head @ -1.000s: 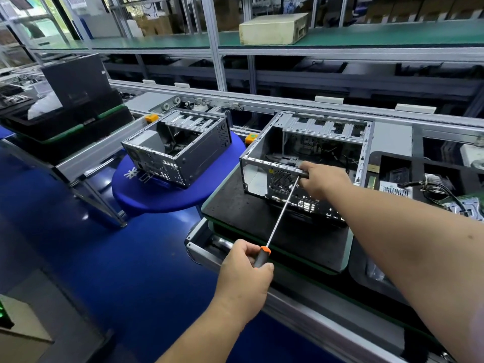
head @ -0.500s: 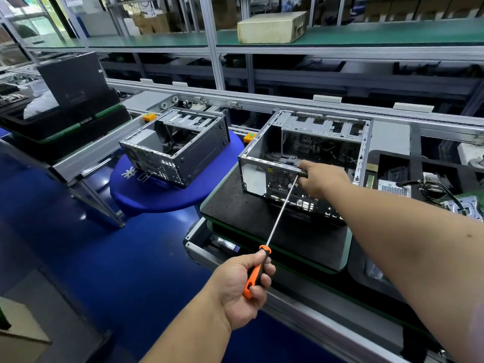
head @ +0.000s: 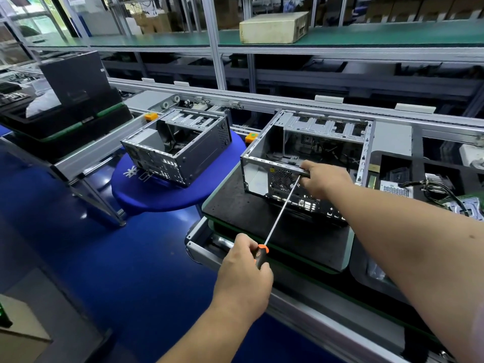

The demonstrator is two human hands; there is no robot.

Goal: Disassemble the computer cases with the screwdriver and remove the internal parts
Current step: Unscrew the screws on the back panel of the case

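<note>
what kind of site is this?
Likely an electronics teardown line: an aluminium-framed conveyor rail, two open grey metal computer cases, and black trays of pulled boards and cables.

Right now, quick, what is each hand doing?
Left hand: holds the screwdriver by its handle.
Right hand: grips the top rear edge of the computer case.
</note>
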